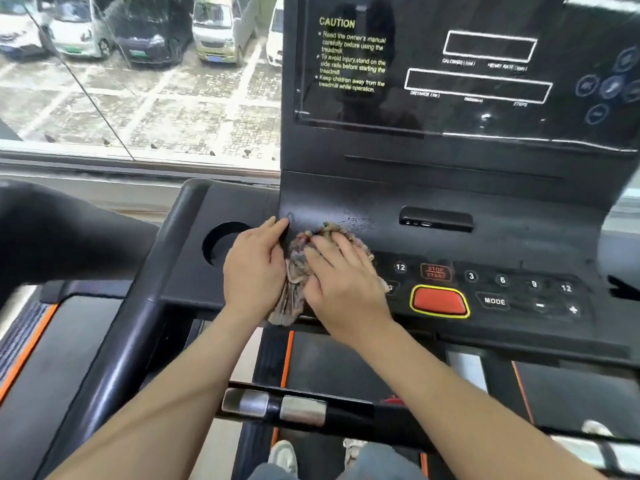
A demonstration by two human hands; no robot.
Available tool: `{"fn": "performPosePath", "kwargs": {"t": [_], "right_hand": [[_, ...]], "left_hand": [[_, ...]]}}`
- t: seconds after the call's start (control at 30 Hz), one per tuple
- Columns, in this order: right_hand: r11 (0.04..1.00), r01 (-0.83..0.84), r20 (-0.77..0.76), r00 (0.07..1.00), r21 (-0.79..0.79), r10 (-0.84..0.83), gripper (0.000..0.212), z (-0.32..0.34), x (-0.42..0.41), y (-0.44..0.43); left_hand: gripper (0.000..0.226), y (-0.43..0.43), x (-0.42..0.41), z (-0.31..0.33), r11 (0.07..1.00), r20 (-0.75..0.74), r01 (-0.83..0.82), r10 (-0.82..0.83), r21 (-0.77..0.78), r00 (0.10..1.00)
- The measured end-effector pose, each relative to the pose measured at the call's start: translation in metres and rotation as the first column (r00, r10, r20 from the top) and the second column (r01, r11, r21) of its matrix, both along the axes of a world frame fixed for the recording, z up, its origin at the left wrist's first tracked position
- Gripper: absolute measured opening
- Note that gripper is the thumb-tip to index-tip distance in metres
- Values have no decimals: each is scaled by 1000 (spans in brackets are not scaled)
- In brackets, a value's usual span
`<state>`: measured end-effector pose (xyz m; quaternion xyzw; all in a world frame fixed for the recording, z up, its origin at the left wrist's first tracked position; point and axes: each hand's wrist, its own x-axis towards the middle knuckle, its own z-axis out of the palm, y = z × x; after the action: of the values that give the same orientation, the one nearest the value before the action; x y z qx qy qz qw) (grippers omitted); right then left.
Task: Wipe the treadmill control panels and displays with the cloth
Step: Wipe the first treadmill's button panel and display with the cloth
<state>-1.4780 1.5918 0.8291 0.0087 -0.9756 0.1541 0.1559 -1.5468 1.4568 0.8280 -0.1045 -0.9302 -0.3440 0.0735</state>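
While parked vans [79, 26] show through the window [138, 98] at far left, a round cup holder [223, 244] sits in the left wing of the treadmill console [450, 195]. Just right of it the left hand [254, 268] lies flat, fingers extended, its thumb side touching a crumpled, faded patterned cloth [298, 268]. The right hand [341, 275] presses down flat on the cloth, fingers spread, pinning it to the left end of the control panel [519, 320]. Keys to the right read "12", "STOP START" [435, 271], then "3", "6", "9", "12", with "MODE", "-" and "+" below, beside a red button [439, 301] ringed in yellow. On the dark display [467, 67] above, yellow text begins "CAUTION".
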Motion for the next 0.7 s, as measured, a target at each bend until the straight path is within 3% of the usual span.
{"fn": "performPosePath", "kwargs": {"t": [0.1,0.17,0.27,0.4,0.57,0.63,0.7], "right_hand": [[997,57,6,998,45,-58,45,12,34,45],[982,182,31,982,53,-184,39,30,44,67],[939,323,48,942,121,-331,30,37,34,38],[952,286,53,955,108,-293,42,7,3,-37],[996,92,-67,994,1,-91,27,4,9,-31],[993,112,-50,992,-43,-114,28,6,37,3],[965,260,-32,965,-22,-261,34,7,59,56]], "left_hand": [[43,2,5,2,995,-5,42,-43,-86,999],[47,3,7,2,988,-17,64,-68,-143,998],[45,2,5,2,986,-19,59,-63,-157,998],[47,-2,1,-1,995,1,73,-73,-68,997],[42,-5,-1,-4,997,8,72,-72,-19,997],[39,-3,0,-4,996,-3,75,-75,-39,997],[39,-2,0,-4,995,-13,72,-73,-70,997]]}}
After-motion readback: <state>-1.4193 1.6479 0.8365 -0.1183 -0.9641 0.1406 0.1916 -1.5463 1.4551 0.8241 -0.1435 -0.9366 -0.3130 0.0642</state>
